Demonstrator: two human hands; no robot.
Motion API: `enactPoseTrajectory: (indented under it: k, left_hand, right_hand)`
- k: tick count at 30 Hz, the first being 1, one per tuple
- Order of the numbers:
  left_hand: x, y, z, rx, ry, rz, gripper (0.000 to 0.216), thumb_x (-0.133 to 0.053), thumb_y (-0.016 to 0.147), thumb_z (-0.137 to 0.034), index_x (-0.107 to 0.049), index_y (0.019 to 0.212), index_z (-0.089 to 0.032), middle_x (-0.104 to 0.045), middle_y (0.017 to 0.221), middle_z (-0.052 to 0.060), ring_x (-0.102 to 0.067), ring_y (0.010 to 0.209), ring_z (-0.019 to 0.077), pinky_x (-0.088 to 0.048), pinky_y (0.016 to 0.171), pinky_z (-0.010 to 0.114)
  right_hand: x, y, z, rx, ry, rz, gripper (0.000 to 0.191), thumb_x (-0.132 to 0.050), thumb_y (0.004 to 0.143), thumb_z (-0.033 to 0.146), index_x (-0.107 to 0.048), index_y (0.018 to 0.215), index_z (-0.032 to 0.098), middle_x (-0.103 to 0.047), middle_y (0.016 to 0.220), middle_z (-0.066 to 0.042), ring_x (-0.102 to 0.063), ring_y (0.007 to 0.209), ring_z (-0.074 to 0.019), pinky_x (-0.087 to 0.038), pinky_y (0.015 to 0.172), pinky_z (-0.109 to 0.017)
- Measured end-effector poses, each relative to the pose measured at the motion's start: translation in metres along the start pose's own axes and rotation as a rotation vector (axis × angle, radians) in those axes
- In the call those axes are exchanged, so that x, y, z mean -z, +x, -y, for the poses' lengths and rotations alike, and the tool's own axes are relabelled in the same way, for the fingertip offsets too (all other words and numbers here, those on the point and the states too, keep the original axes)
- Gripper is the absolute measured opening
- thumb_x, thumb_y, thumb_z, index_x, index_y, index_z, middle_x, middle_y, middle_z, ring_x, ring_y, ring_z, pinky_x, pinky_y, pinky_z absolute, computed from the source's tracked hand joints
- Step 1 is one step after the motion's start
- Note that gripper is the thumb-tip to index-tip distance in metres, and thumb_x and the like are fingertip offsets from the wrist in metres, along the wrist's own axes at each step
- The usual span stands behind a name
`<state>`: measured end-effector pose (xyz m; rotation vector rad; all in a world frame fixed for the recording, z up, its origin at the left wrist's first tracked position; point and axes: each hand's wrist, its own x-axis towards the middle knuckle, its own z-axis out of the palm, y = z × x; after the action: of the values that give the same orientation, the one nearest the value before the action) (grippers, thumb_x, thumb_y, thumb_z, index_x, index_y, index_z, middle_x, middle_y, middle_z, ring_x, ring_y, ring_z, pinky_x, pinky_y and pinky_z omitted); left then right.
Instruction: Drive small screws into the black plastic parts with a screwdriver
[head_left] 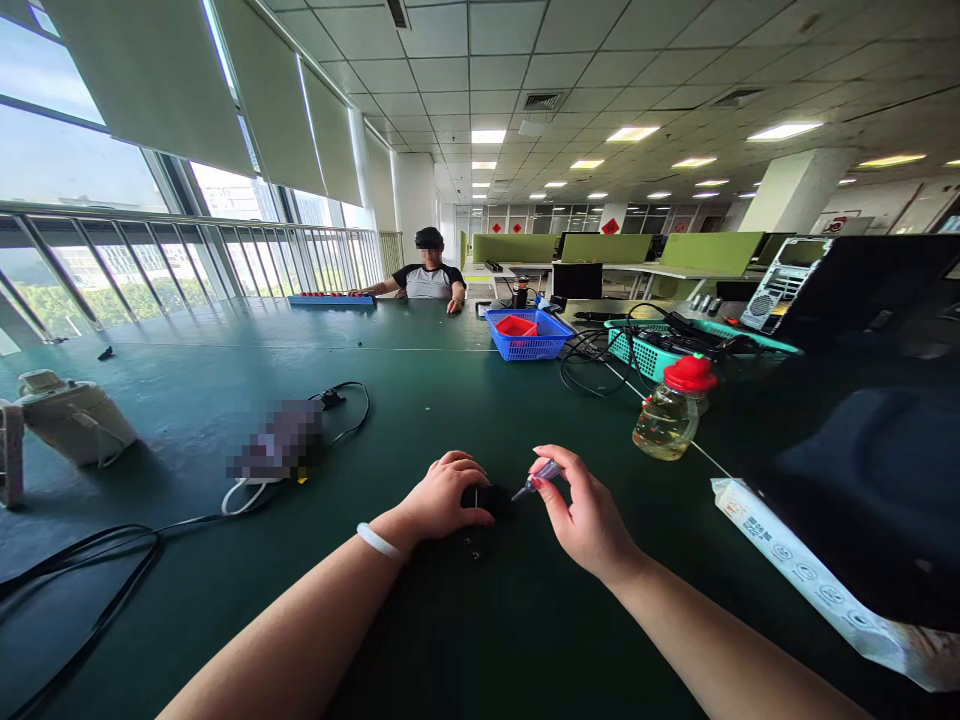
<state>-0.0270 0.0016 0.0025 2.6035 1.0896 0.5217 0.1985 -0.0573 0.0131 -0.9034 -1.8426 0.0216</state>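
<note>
No text was legible: print on the long white-and-blue plastic packet (814,585), near right, was too small; far-right red diamond-shaped sign (611,227) bore an unclear mark.

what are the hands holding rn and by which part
The right hand holds what looks like a small screwdriver by its handle; the left hand grips a small black object at its left end.

The table (495,635) had a dark green, glossy top; tiny loose bits (475,556) lay near a small black object (493,499); an off-white container (79,420), black cables (142,535) and a blurred item (279,440) sat leftward; a red-lidded bottle (664,425) stood near a white packet (810,585) at right; farther back were a blue basket (526,347), a green basket (637,352) and a long blue tray (330,302).
</note>
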Motion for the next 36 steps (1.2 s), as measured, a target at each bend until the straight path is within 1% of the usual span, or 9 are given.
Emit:
enactPoseTrajectory:
  k: [3,8,12,17,21,29,31,33,36]
  left_hand:
    - [0.000,0.000,-0.001,0.009,-0.010,0.006,0.044,-0.081,0.071,-0.049,-0.071,0.106,-0.023,-0.070,0.118,0.007,-0.052,0.124,0.0302,-0.040,0.108,0.047]
    - [0.000,0.000,-0.001,0.022,-0.025,0.007,0.045,-0.082,0.070,-0.048,-0.071,0.105,-0.023,-0.070,0.117,0.007,-0.052,0.124,0.0305,-0.039,0.109,0.047]
    - [0.001,-0.001,-0.001,0.025,-0.024,0.023,0.045,-0.083,0.070,-0.047,-0.071,0.105,-0.022,-0.069,0.118,0.007,-0.051,0.125,0.0306,-0.039,0.109,0.047]
    - [0.001,-0.001,0.000,0.007,-0.028,0.008,0.044,-0.083,0.070,-0.047,-0.071,0.104,-0.022,-0.070,0.116,0.007,-0.052,0.123,0.0298,-0.040,0.108,0.046]
    - [0.000,-0.001,0.000,0.013,-0.029,0.012,0.044,-0.083,0.070,-0.047,-0.071,0.104,-0.022,-0.070,0.116,0.007,-0.052,0.124,0.0300,-0.040,0.108,0.046]
    - [0.001,0.000,-0.001,0.021,-0.027,0.020,0.044,-0.082,0.070,-0.047,-0.071,0.105,-0.022,-0.070,0.117,0.007,-0.052,0.124,0.0307,-0.039,0.108,0.047]
    - [0.001,0.000,0.000,0.021,-0.026,0.019,0.043,-0.082,0.071,-0.047,-0.072,0.105,-0.023,-0.070,0.117,0.007,-0.052,0.124,0.0308,-0.039,0.108,0.048]
    - [0.000,0.000,0.000,0.023,-0.023,0.021,0.043,-0.081,0.071,-0.048,-0.072,0.105,-0.023,-0.070,0.117,0.007,-0.051,0.125,0.0309,-0.039,0.108,0.048]
    - [0.000,0.000,0.000,0.025,-0.019,0.022,0.043,-0.081,0.071,-0.048,-0.072,0.105,-0.023,-0.070,0.118,0.007,-0.051,0.125,0.0309,-0.040,0.108,0.048]
  right_hand:
    - [-0.001,-0.001,-0.003,-0.035,0.007,-0.048,0.025,-0.049,0.097,0.020,-0.048,0.122,0.023,-0.069,0.096,-0.007,-0.070,0.084,-0.0187,-0.060,0.079,-0.034]
    - [-0.005,-0.003,-0.009,-0.110,0.045,-0.067,0.019,-0.049,0.098,0.026,-0.050,0.117,0.022,-0.069,0.093,-0.007,-0.071,0.083,-0.0192,-0.060,0.077,-0.035]
    - [-0.007,-0.002,-0.011,-0.148,0.066,-0.081,0.018,-0.051,0.098,0.030,-0.050,0.114,0.022,-0.070,0.091,-0.007,-0.071,0.081,-0.0190,-0.060,0.074,-0.034]
    - [-0.007,-0.002,-0.014,-0.188,0.073,-0.109,0.019,-0.053,0.097,0.032,-0.049,0.112,0.022,-0.069,0.088,-0.006,-0.071,0.078,-0.0189,-0.060,0.073,-0.035]
    - [-0.009,-0.003,-0.018,-0.227,0.082,-0.091,0.019,-0.053,0.096,0.033,-0.049,0.111,0.022,-0.069,0.087,-0.006,-0.071,0.077,-0.0194,-0.060,0.073,-0.035]
    - [-0.011,-0.004,-0.018,-0.236,0.114,-0.037,0.020,-0.048,0.097,0.031,-0.047,0.115,0.022,-0.068,0.092,-0.008,-0.069,0.081,-0.0198,-0.060,0.074,-0.037]
    - [-0.011,-0.004,-0.018,-0.233,0.120,-0.069,0.020,-0.048,0.098,0.030,-0.046,0.116,0.022,-0.067,0.091,-0.008,-0.069,0.080,-0.0199,-0.060,0.073,-0.037]
    - [-0.009,-0.004,-0.018,-0.224,0.136,-0.138,0.023,-0.047,0.098,0.028,-0.043,0.120,0.022,-0.065,0.092,-0.007,-0.067,0.080,-0.0195,-0.059,0.073,-0.038]
    - [-0.005,-0.005,-0.012,-0.161,0.203,-0.219,0.028,-0.046,0.099,0.024,-0.038,0.126,0.023,-0.060,0.097,-0.007,-0.065,0.083,-0.0183,-0.058,0.076,-0.039]
